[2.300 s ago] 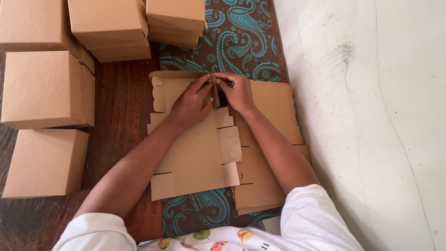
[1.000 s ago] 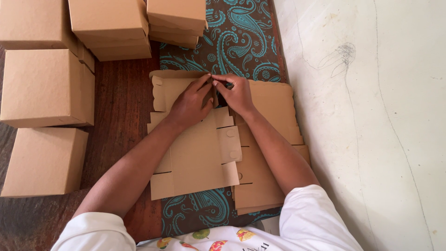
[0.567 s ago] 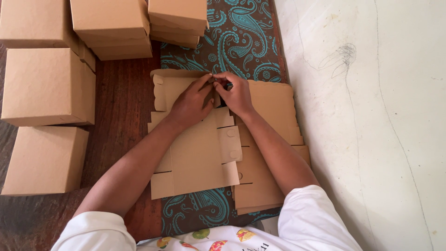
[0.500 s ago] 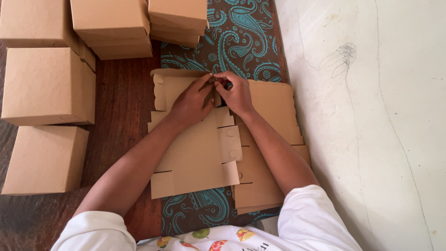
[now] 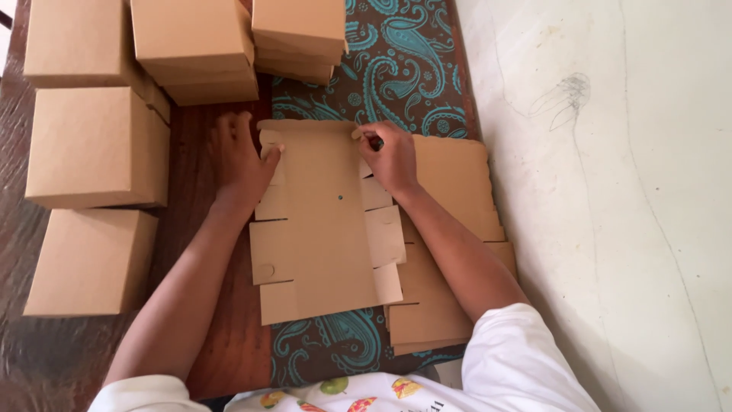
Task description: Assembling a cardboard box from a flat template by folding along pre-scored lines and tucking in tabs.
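— What are the hands doing?
— The left hand (image 5: pixel 242 162) lies flat on the left edge of a die-cut cardboard blank (image 5: pixel 324 221); the right hand (image 5: pixel 390 156) pinches its top-right flap.
— Where's the blank?
— Flat atop a stack of blanks (image 5: pixel 457 229), on a paisley cloth (image 5: pixel 396 69) beside folded boxes (image 5: pixel 95 145).

The person wears a white shirt (image 5: pixel 526 358) with short sleeves, its front printed with small bright fruit shapes in green, yellow and red, and both forearms are bare.
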